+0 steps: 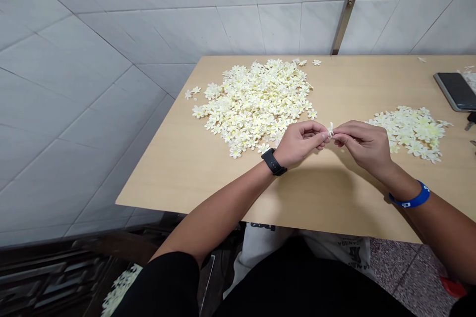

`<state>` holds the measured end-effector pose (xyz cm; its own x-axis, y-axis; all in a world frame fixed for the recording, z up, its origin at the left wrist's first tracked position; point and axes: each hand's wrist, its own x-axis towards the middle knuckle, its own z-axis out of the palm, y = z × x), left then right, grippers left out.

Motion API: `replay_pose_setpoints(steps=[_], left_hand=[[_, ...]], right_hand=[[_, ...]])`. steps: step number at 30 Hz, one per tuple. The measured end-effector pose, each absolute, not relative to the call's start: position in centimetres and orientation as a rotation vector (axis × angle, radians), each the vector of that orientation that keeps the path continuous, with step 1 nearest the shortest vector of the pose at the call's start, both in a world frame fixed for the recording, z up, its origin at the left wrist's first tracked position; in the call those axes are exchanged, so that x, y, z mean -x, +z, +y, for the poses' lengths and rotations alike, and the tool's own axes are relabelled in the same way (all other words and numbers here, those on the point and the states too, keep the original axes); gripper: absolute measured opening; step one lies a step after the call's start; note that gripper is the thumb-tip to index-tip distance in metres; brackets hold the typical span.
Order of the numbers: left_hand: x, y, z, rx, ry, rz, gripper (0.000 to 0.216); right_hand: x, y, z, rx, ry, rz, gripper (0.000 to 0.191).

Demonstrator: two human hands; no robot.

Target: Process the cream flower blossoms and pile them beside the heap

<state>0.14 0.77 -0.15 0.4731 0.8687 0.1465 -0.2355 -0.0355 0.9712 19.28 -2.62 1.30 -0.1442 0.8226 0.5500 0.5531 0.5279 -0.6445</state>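
Note:
Between my two hands is one small white artificial flower (330, 130), pinched from both sides above the table. My left hand (303, 142), with a black watch at the wrist, grips it between thumb and forefinger. From the other side my right hand (364, 144) pinches it too, a blue band round that wrist. Just beyond my left hand spreads a large heap of pale yellow-white flowers (260, 101). A smaller heap of similar flowers (414, 131) lies to the right, partly hidden behind my right hand. The fingers cover much of the held flower.
The wooden table (178, 168) meets a tiled wall at the back. A dark phone (456, 90) and a key (470, 120) lie at the right edge. A metal post (347, 10) stands against the wall. More white flowers (121, 287) show below the table at lower left.

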Motion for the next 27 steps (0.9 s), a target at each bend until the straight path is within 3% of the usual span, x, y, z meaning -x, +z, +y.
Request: replay_pose_setpoints(steps=[27], left_hand=[[0.1,0.2,0.7,-1.309,0.925,0.586,0.046]], right_hand=[[-20.1,2.1,-2.4,1.028,0.378,-1.929,0.013]])
